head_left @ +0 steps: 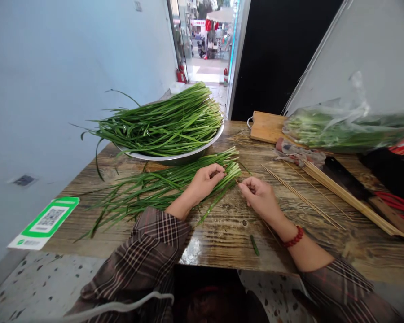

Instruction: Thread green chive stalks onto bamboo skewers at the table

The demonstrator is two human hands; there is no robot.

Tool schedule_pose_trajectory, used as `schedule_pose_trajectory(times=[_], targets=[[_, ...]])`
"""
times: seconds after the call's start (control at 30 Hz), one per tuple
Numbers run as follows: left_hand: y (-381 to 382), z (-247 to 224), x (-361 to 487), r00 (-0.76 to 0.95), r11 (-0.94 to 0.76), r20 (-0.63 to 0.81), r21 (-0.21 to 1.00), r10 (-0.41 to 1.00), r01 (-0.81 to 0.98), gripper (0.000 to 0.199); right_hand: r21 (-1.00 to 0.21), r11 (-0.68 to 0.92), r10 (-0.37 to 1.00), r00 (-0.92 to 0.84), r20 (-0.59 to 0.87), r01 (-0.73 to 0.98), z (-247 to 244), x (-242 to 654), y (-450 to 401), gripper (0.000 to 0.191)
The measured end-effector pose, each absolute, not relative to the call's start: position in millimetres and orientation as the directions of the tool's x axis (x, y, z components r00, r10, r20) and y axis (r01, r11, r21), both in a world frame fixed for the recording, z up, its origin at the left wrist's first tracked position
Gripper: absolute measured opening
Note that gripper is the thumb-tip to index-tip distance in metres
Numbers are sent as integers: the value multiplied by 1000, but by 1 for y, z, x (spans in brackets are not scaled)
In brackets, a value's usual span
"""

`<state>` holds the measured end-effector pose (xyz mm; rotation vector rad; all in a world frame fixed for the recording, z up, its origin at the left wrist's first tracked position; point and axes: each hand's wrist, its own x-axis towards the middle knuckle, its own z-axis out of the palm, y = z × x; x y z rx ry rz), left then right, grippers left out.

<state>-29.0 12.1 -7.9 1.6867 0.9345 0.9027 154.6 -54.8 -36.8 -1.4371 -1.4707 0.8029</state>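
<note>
Long green chives (155,183) lie spread on the wooden table, their pale stem ends to the right. At those stem ends my left hand (207,179) is closed, its fingertips pinched near the stems; what is between them is too small to name. Just right of the stems, my right hand (258,194) pinches a thin wooden skewer, its tip pointing at the stems and its shaft running back under the hand. Behind them, a metal basin (175,158) holds a large heap of chives (161,121).
Loose skewers (303,196) and a skewer bundle (353,197) lie right, beside a knife (346,177). Farther back are a cutting board (267,127) and a plastic bag of greens (343,128). A green QR card (49,220) sits at the left edge.
</note>
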Motion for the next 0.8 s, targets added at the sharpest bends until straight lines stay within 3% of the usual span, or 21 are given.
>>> schedule_pose_trajectory(times=[0.17,0.27,0.8], targets=[[10,-5,-29,431,-215,135,966,892,143,15,-987,12,999,42,19,160,-35,154,-50,31],[10,-5,-28,453,-221,144,967,880,123,15,-997,5,999,40,8,82,-34,153,-47,35],[6,-6,-24,473,-208,140,974,870,93,16,-1000,-23,993,116,-25,-16,-31,154,-44,34]])
